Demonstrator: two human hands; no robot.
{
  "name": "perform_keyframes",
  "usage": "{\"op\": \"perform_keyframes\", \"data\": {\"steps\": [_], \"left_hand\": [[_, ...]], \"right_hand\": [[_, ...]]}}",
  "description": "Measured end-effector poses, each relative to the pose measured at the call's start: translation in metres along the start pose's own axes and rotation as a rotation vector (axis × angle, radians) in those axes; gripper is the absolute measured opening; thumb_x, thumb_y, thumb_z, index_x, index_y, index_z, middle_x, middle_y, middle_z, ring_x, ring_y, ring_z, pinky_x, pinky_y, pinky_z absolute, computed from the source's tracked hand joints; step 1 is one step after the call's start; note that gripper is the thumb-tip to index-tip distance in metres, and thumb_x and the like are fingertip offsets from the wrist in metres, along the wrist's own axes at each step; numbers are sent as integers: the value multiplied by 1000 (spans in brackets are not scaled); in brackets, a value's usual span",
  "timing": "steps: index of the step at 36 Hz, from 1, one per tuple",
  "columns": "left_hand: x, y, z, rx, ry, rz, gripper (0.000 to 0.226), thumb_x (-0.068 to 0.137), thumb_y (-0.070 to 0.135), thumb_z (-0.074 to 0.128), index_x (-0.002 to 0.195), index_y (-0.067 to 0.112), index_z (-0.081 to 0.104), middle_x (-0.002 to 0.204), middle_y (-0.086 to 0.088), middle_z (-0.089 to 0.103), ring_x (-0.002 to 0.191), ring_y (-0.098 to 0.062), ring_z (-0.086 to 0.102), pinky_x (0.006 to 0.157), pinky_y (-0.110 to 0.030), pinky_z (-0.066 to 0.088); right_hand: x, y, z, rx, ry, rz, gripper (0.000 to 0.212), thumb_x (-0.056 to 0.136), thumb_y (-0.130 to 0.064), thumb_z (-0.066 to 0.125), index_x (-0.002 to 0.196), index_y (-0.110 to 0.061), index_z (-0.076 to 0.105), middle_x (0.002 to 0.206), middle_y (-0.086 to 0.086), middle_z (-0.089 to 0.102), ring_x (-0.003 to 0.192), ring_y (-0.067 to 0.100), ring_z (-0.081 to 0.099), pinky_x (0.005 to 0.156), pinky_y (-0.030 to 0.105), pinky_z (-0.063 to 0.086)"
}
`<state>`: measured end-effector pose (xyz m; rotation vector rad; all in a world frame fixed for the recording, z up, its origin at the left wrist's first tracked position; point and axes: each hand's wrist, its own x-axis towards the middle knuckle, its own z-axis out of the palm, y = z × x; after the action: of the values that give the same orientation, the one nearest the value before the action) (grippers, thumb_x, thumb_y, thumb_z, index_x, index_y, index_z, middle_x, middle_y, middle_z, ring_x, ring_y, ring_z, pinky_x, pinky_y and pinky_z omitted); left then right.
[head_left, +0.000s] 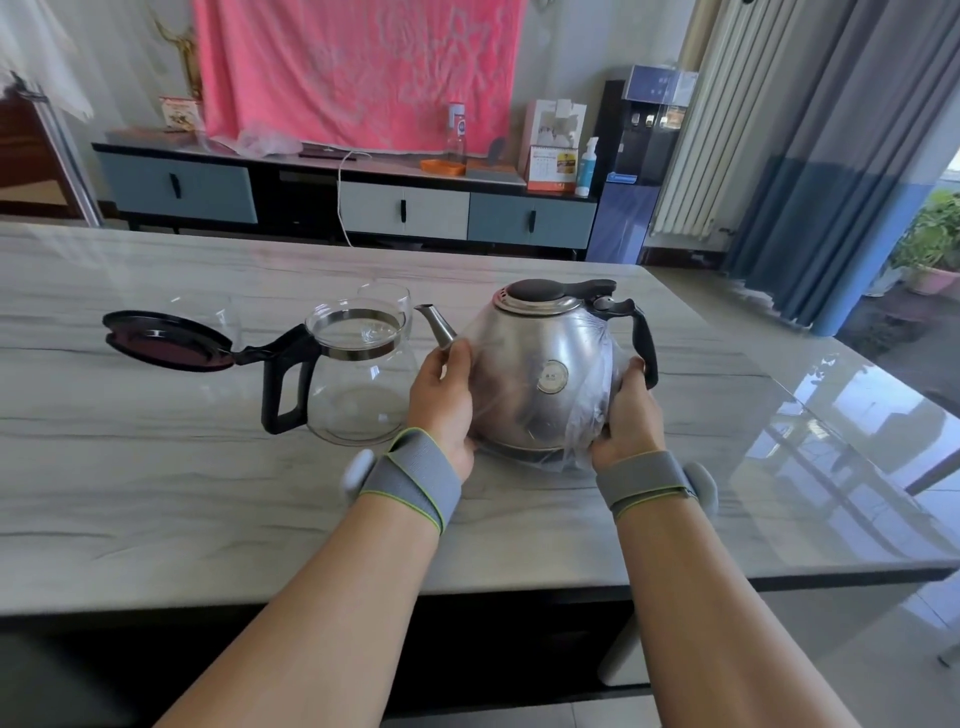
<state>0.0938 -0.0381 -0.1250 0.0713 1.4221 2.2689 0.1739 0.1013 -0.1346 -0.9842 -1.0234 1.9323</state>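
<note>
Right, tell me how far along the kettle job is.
Done: the glass pot stands bare on the table, lid flipped open. In hand: the left hand and right hand grip the kettle, its body in a clear bag. Left: the bag is only part on; spout and handle stick out.

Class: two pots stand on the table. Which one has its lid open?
The glass pot, left of the steel kettle: its dark lid is flipped back, while the kettle's lid sits shut.
</note>
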Motion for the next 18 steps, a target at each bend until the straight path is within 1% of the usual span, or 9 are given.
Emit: {"op": "perform_keyframes", "data": {"steps": [4,6,9,11,12,13,15,17,18], "left_hand": [[0,1,1,-15,-4,-11,17,101,44,55,98,33,67,107,7,72,116,-26,65,95,-63,51],[0,1,0,-15,-1,-23,17,101,45,54,99,33,67,109,7,71,115,-26,65,94,-63,51],[0,1,-2,-17,3,-30,17,101,46,53,102,35,66,116,6,70,115,-26,65,91,-62,52],[-1,1,-3,-17,4,-32,17,102,46,53,102,35,66,115,6,70,113,-25,65,88,-58,54],[-1,2,-3,-20,4,-33,17,102,45,52,101,35,66,113,7,70,111,-24,65,87,-56,54],[-1,2,-3,-26,2,-37,17,102,46,52,100,36,66,112,8,70,109,-24,66,85,-55,55],[-1,2,-3,-35,1,-50,17,102,46,52,101,37,65,111,9,71,106,-23,66,82,-53,56],[-2,3,-4,-41,5,-62,17,102,48,51,104,38,64,114,10,70,106,-22,66,79,-51,56],[-2,3,-4,-44,5,-66,17,102,48,50,107,39,64,116,9,69,106,-22,66,78,-50,56]], "right_hand": [[1,0,0,-3,-11,-9,34,111,-47,47,103,-21,68,92,3,76,78,22,73,74,37,61],[2,0,0,-4,-22,-11,35,110,-48,47,102,-21,68,92,2,77,77,22,75,78,40,62],[3,0,2,-5,-31,-15,38,111,-47,48,92,-20,66,79,-2,74,69,19,72,71,35,61],[2,-1,3,-2,-39,-20,37,111,-46,48,96,-18,68,83,1,74,70,21,72,71,36,61],[1,-1,3,1,-44,-20,37,111,-46,48,99,-18,68,86,3,75,69,21,73,67,35,61],[1,-2,3,4,-48,-18,36,111,-45,48,100,-17,68,84,2,74,65,19,73,60,31,62],[-2,-4,4,14,-52,-14,36,111,-45,49,95,-18,66,71,-1,71,51,13,69,47,24,54],[-4,-5,5,14,-50,-22,38,111,-44,48,86,-18,60,60,-4,62,41,11,61,42,19,47],[-4,-5,5,10,-49,-31,40,111,-43,48,83,-17,58,60,-3,59,40,10,58,41,18,46]]}}
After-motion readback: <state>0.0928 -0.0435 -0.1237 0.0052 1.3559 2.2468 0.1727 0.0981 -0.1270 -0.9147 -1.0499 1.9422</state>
